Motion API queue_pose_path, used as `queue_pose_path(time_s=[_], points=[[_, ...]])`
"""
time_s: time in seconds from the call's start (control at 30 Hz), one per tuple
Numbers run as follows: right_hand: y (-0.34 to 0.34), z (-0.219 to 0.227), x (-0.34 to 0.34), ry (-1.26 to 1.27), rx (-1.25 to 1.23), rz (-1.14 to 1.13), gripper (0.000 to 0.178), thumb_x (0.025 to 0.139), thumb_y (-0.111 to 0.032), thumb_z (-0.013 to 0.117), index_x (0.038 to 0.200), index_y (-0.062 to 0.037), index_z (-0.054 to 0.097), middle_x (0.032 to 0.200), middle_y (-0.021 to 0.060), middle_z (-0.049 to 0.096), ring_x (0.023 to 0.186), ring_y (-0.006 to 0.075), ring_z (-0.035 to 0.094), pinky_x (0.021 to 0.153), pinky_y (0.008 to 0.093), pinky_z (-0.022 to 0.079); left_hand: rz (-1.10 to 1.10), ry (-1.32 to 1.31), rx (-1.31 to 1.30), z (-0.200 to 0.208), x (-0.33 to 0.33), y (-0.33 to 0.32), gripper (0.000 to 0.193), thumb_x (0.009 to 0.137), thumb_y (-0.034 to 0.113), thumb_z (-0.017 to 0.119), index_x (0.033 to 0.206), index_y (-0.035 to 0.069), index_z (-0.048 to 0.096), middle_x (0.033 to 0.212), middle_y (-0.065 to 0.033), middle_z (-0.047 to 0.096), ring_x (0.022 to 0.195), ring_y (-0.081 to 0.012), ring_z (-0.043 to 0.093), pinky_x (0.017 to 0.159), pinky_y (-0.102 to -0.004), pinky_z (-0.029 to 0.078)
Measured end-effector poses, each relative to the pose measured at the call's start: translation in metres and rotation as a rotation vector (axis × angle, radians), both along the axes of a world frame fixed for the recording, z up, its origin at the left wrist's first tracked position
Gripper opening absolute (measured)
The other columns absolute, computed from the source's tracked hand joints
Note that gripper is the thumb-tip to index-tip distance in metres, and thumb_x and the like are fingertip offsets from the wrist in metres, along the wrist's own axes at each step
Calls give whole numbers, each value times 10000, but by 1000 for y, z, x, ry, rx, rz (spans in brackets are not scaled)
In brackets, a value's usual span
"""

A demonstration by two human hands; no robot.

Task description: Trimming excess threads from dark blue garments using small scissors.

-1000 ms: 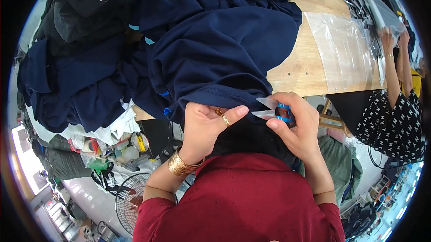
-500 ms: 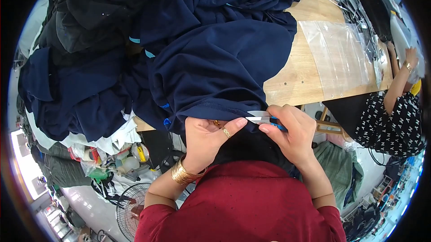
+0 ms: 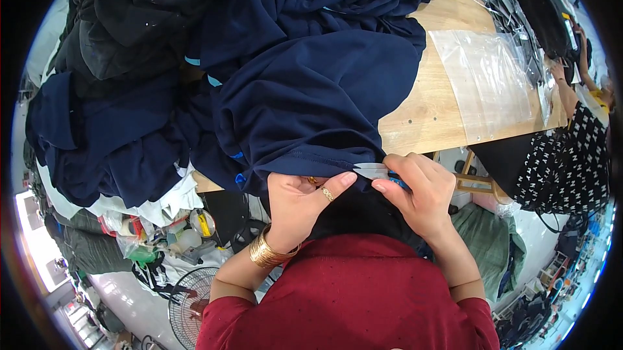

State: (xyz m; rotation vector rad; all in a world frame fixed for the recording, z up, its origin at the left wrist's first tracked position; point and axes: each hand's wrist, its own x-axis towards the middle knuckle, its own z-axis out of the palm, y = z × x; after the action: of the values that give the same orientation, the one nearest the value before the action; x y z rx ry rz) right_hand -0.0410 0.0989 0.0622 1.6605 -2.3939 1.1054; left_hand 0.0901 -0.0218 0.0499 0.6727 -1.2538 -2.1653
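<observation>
A navy blue garment (image 3: 318, 84) spreads from the table edge toward me, its stitched hem folded along the near side. My left hand (image 3: 298, 200) pinches that hem between thumb and fingers; it wears a ring and a gold bracelet. In my right hand (image 3: 422, 187) is a pair of thread snips (image 3: 373, 171) with silver blades and a blue handle. Their tips point left at the hem, just beside my left thumb. The fingers of my right hand cover most of the handle.
More navy garments (image 3: 117, 129) and a black cloth pile (image 3: 136, 12) lie left and behind. Clear plastic bags (image 3: 483, 80) rest on the wooden table (image 3: 422, 113). A co-worker in a patterned top (image 3: 561, 168) stands at right. A fan (image 3: 191, 301) is lower left.
The snips' blades have come closer together at the hem. My left hand keeps its hold almost unmoved. The co-worker at right has shifted, arms now reaching to the black items on the table.
</observation>
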Motion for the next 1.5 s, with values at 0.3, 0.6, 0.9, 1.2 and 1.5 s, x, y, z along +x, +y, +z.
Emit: queue_pose_path(time_s=[0.3, 0.6, 0.9, 1.2, 1.5], points=[[1, 0, -1, 32, -15, -22, 266, 673, -321, 738, 761, -104, 613, 571, 14, 468, 472, 167, 473, 429, 280, 364, -5, 19, -56, -3, -1, 1, 169, 755, -88, 665, 918, -60, 627, 877, -94, 658, 800, -135, 616, 754, -252, 486], [4, 4, -5, 33, 3, -33, 266, 668, -310, 748, 756, -99, 613, 580, 17, 483, 472, 170, 478, 429, 278, 366, 50, 30, 0, 0, -3, 2, 152, 762, -69, 669, 909, -59, 630, 877, -91, 657, 792, -127, 612, 746, -239, 478], [4, 5, -8, 23, 4, -18, 269, 669, -298, 752, 767, -89, 615, 583, 26, 488, 477, 179, 485, 434, 285, 364, 20, -23, -37, 1, -3, 1, 122, 774, -44, 667, 893, -44, 640, 864, -71, 662, 774, -113, 606, 739, -236, 473], [3, 4, -8, -68, -22, -17, 271, 688, -295, 746, 780, -76, 616, 581, 32, 499, 484, 182, 505, 444, 285, 375, -8, -17, 42, 4, -3, -2, 111, 780, -27, 668, 885, -40, 638, 848, -73, 660, 766, -109, 602, 732, -235, 471], [1, 10, -8, -88, 15, 36, 269, 693, -303, 741, 773, -81, 612, 592, 30, 520, 495, 185, 525, 452, 284, 394, -29, -45, 9, 2, -1, -3, 120, 776, -40, 670, 890, -44, 636, 849, -79, 658, 763, -112, 601, 725, -231, 471]])
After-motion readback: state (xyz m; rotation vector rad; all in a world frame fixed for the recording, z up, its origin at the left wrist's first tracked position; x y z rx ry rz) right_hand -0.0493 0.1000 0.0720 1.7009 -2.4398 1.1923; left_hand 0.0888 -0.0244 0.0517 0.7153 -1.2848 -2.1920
